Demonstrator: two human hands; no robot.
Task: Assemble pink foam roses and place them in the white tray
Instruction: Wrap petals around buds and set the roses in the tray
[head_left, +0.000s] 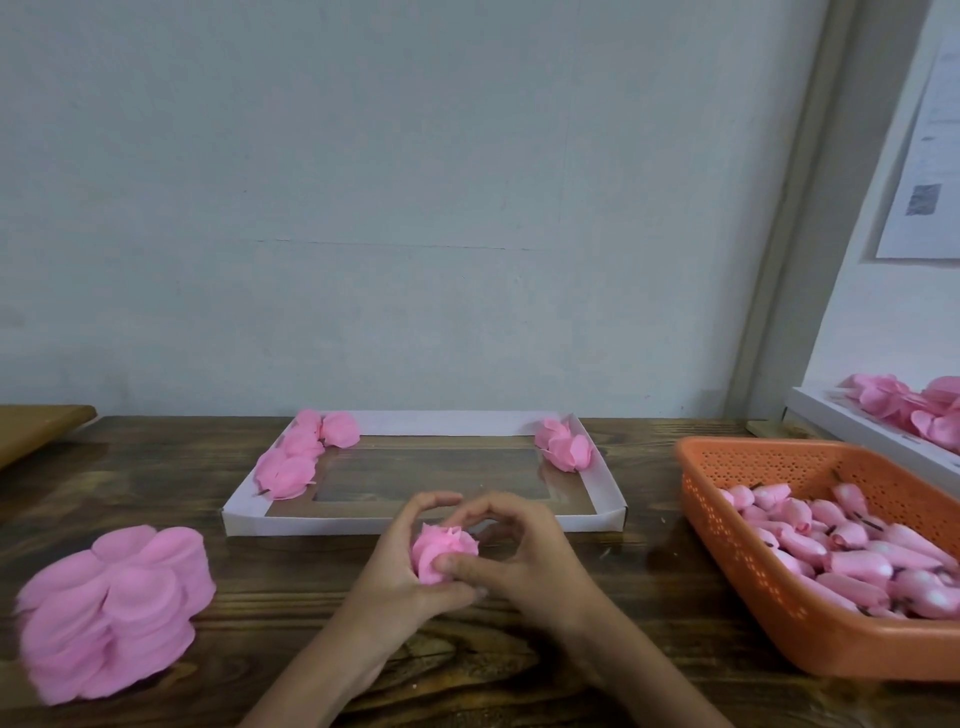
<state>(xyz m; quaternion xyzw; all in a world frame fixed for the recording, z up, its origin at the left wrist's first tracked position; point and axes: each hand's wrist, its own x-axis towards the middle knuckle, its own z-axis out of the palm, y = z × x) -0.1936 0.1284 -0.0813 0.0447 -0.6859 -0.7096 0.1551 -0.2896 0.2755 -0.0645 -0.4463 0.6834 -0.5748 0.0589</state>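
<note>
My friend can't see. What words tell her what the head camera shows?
The left hand and right hand hold a pink foam rose at a wooden table, near a white tray with finished roses at its left and right ends. Pink petals are piled at left, an orange basket of pink buds at right.

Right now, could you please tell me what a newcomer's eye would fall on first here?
At centre front, the left hand and right hand grip a pink foam rose. A pile of loose petals lies at the left, an orange basket of buds at the right, the white tray behind the hands.
</note>
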